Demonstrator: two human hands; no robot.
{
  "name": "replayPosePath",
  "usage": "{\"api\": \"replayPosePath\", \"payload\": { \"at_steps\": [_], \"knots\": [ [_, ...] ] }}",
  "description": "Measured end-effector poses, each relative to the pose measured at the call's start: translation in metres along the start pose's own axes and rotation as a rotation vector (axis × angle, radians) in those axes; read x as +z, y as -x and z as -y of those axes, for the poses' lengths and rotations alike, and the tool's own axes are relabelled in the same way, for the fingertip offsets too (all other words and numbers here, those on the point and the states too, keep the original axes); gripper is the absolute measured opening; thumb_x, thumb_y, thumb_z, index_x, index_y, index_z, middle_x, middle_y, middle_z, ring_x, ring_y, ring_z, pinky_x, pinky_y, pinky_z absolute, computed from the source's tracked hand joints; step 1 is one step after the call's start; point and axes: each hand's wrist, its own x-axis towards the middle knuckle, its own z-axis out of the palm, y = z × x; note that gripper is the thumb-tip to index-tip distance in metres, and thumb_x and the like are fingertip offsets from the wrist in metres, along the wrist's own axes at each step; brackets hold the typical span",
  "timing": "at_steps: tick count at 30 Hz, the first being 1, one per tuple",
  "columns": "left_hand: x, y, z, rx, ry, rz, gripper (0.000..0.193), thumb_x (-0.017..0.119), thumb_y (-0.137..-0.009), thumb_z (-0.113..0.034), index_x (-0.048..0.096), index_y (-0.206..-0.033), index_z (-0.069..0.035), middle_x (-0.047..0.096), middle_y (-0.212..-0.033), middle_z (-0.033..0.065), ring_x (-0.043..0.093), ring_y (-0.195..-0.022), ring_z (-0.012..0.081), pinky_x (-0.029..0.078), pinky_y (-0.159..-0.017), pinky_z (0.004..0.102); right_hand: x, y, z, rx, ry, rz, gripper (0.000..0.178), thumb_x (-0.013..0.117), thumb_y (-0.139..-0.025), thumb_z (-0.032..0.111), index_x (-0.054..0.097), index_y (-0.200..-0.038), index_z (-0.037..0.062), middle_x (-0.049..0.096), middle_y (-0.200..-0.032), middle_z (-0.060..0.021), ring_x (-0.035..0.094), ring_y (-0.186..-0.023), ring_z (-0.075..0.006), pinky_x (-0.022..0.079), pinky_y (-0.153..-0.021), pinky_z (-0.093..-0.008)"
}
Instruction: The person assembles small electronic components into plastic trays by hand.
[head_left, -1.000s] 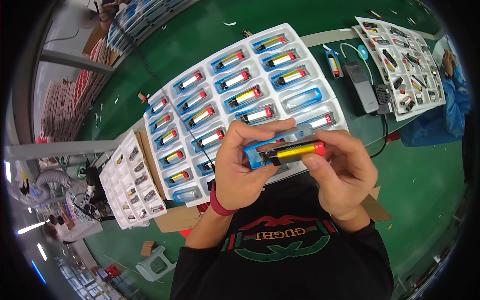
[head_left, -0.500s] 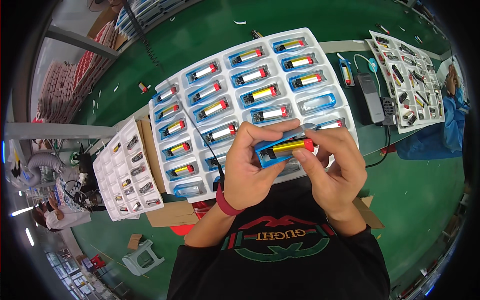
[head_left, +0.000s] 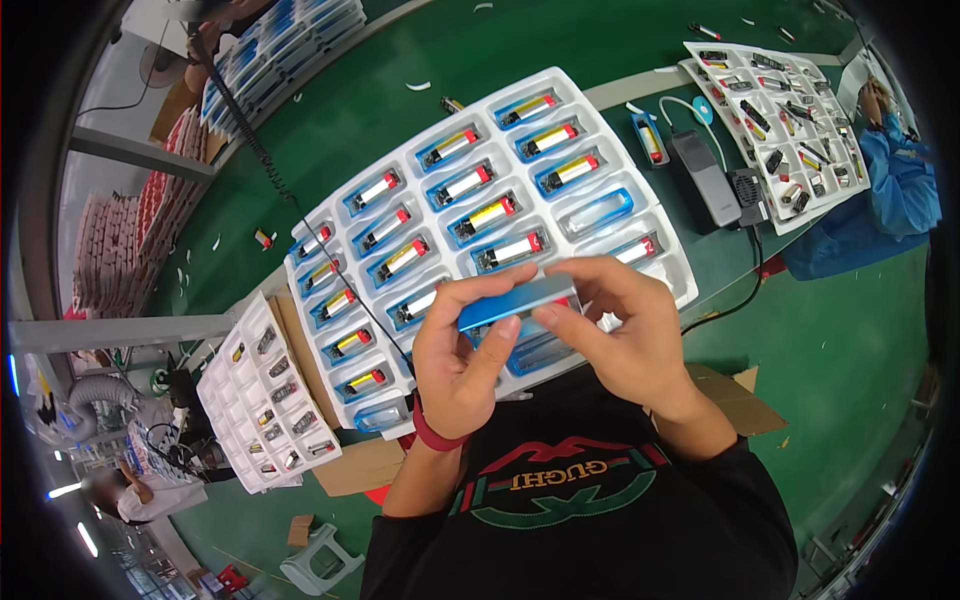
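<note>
Between both hands, above the near part of a large white tray (head_left: 672, 278), is a blue plastic shell (head_left: 512, 304) with a battery in it. Its smooth outer side faces up, and a bit of the red battery end shows at the right. My left hand (head_left: 460, 360) grips its left part between fingers and thumb. My right hand (head_left: 630, 335) pinches the right end. In the tray's pockets lie rows of blue shells holding batteries (head_left: 484, 215) with white or yellow bodies and red ends. Two shells, one at the right (head_left: 597, 213) and one at the near left, hold no battery.
A smaller white tray (head_left: 225, 405) with dark parts lies left. At right are a grey boxy device (head_left: 706, 180) with a cable, a single filled shell (head_left: 650, 138) and a tray of loose parts. A coiled cord (head_left: 240, 130) hangs at left. A co-worker's blue sleeve (head_left: 900, 185) is far right.
The shell has been rolled over: its open side with the yellow battery showed before, and its blue outside shows now. Both hands have shifted slightly left in the picture as the view turned.
</note>
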Motion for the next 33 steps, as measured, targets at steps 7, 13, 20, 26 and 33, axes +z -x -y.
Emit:
{"api": "replayPosePath", "payload": {
  "at_steps": [7,13,20,26,33],
  "knots": [
    [-0.008,0.017,-0.004,-0.168,-0.310,0.045,0.031,0.069,-0.086,-0.005,0.063,-0.115,-0.001,0.069,-0.093,0.0086,0.064,-0.076,0.0095,0.052,-0.066,0.0227,-0.023,0.003,0.001,-0.045,0.214,0.247,0.028,0.075,-0.075,0.004,0.066,-0.102,0.0011,0.066,-0.081,-0.0079,0.062,-0.066,-0.0140,0.047,-0.057,-0.0232],
    [-0.005,0.026,0.005,-0.093,-0.522,0.044,0.028,0.071,-0.082,-0.005,0.064,-0.108,-0.002,0.069,-0.093,0.0118,0.069,-0.079,0.0189,0.054,-0.068,0.0267,-0.021,0.010,-0.016,-0.302,0.283,0.202,0.027,0.073,-0.075,0.003,0.063,-0.100,0.0012,0.062,-0.081,-0.0121,0.062,-0.068,-0.0277,0.049,-0.058,-0.0347],
    [-0.009,0.003,-0.021,0.414,-0.782,0.109,0.046,0.074,-0.069,0.002,0.064,-0.114,0.001,0.069,-0.102,0.0145,0.069,-0.087,0.0252,0.055,-0.072,0.0283,-0.037,0.009,-0.004,-0.713,0.373,0.070,0.034,0.073,-0.068,-0.001,0.065,-0.101,-0.0031,0.064,-0.094,-0.0180,0.065,-0.074,-0.0269,0.053,-0.060,-0.0313],
    [-0.006,0.002,-0.023,0.600,-0.758,0.064,0.034,0.072,-0.078,-0.010,0.065,-0.109,0.003,0.069,-0.098,0.0188,0.070,-0.083,0.0263,0.056,-0.067,0.0290,-0.034,0.010,0.007,-0.887,0.389,0.051,0.032,0.073,-0.069,0.001,0.066,-0.100,-0.0061,0.064,-0.099,-0.0203,0.066,-0.075,-0.0251,0.056,-0.059,-0.0281],
    [-0.004,0.007,-0.029,0.716,-0.831,0.022,0.023,0.073,-0.078,-0.004,0.067,-0.099,0.002,0.068,-0.095,0.0174,0.069,-0.079,0.0267,0.057,-0.066,0.0299,-0.025,0.010,0.005,-0.784,0.323,0.012,0.033,0.072,-0.073,0.003,0.063,-0.102,-0.0093,0.065,-0.094,-0.0196,0.066,-0.070,-0.0252,0.053,-0.054,-0.0279]
  ]
}}
